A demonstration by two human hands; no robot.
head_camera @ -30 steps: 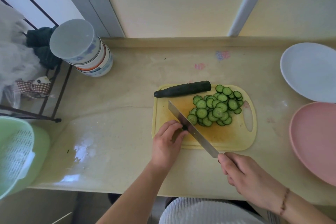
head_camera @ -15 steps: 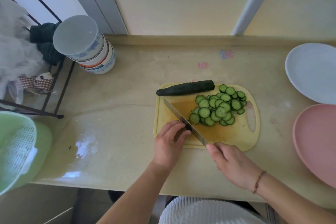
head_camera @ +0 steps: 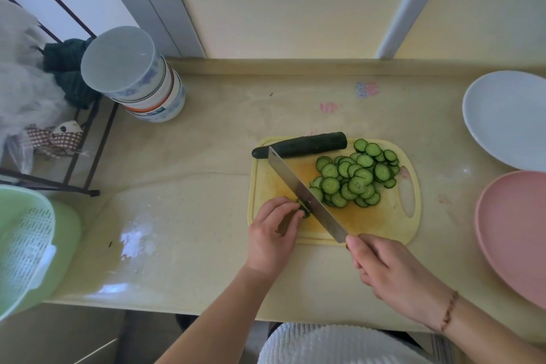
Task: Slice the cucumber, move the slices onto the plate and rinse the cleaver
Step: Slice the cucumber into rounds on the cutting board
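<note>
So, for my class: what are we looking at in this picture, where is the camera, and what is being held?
No machine here: a person's two bare hands, filmed by a camera worn on the head, looking down at a counter. The right hand holds a cleaver by its handle. The left hand steadies a small cucumber end against the blade on a yellow cutting board. A pile of slices and an uncut cucumber piece lie on the board. A white plate and a pink plate wait at the right.

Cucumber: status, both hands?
Left hand pins stub. Right hand grips cleaver, mid-cut. Slices piled on board; plates empty.
</note>
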